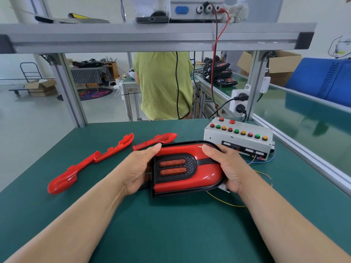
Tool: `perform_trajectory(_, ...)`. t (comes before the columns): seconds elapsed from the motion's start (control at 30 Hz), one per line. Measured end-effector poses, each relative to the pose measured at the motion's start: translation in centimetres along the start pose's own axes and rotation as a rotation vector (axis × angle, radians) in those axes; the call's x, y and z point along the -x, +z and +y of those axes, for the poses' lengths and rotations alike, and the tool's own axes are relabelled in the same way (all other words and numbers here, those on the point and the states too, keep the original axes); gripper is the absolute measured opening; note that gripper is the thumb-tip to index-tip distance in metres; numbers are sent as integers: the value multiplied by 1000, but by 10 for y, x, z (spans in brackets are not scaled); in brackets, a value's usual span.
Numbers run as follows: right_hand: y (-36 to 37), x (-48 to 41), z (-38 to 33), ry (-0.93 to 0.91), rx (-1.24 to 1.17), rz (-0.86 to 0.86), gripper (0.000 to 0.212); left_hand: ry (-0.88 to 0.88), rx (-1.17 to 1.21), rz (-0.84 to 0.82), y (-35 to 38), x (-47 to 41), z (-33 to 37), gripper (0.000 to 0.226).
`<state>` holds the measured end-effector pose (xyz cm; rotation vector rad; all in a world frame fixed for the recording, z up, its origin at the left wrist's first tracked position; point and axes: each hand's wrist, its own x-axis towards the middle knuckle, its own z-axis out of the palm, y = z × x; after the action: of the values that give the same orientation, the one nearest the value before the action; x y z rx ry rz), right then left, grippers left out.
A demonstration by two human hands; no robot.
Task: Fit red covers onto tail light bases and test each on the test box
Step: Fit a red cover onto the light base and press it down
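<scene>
Gripped at both ends, the tail light [187, 168] sits over the green mat [171, 228], just in front and to the left of the test box [237, 142]. Left hand [137, 170] and right hand [227, 168] each curl round an end, thumbs on the red cover [208, 174], which lies in the black base [182, 193]. Thin yellow wires [224, 203] trail from under the light, in front of the box. Three loose red covers [115, 149] lie well left of the box.

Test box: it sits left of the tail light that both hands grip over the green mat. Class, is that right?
Wrong side: the head view shows the test box right of the tail light. Left hand and right hand grip it over the green mat.
</scene>
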<state>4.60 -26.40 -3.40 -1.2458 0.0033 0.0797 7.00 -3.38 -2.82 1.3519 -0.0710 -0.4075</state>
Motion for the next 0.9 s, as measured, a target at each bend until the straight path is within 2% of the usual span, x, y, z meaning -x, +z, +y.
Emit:
perform_trajectory(0.17,0,0,1,-4,2,-11,17,-75,43,-118,-5,2,2,48)
perform_trajectory(0.6,0,-3,4,-29,44,6,39,14,49,68,-2,-4,-7,51)
perform_trajectory(0.7,2,-3,2,-58,39,3,32,28,94,80,1,-4,-6,48)
perform_trajectory(0.9,4,-1,1,-93,46,30,32,59,121,119,5,-6,-7,43)
